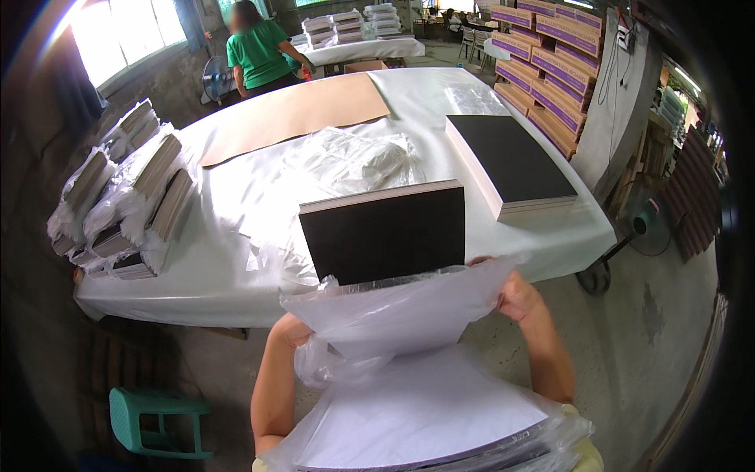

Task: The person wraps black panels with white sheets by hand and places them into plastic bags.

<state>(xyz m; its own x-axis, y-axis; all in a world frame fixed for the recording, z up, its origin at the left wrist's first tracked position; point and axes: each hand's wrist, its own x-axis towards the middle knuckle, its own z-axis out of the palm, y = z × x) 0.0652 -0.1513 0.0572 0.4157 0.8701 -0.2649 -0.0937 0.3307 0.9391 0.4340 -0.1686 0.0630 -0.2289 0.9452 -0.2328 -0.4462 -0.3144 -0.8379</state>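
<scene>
A clear plastic bag (393,315) stretches between my two hands at the near edge of the table. My left hand (292,330) is closed on its left side, the fingers partly hidden by the film. On the opposite side my right hand (515,297) grips the bag's upper corner. Just beyond the bag's edge, a stack of black-faced boards (385,236) stands tilted up on its side; its lower end is hidden behind the film. Close to my body lies a plastic-wrapped stack of white sheets (417,409), between my forearms.
Another black-topped board stack (519,161) lies on the white-covered table (550,256), right. Crumpled plastic (354,161) and brown paper (299,118) lie beyond. Wrapped bundles (130,189) are piled left. A green stool (157,417), stacked cartons (543,71) and a person (259,55) surround the table.
</scene>
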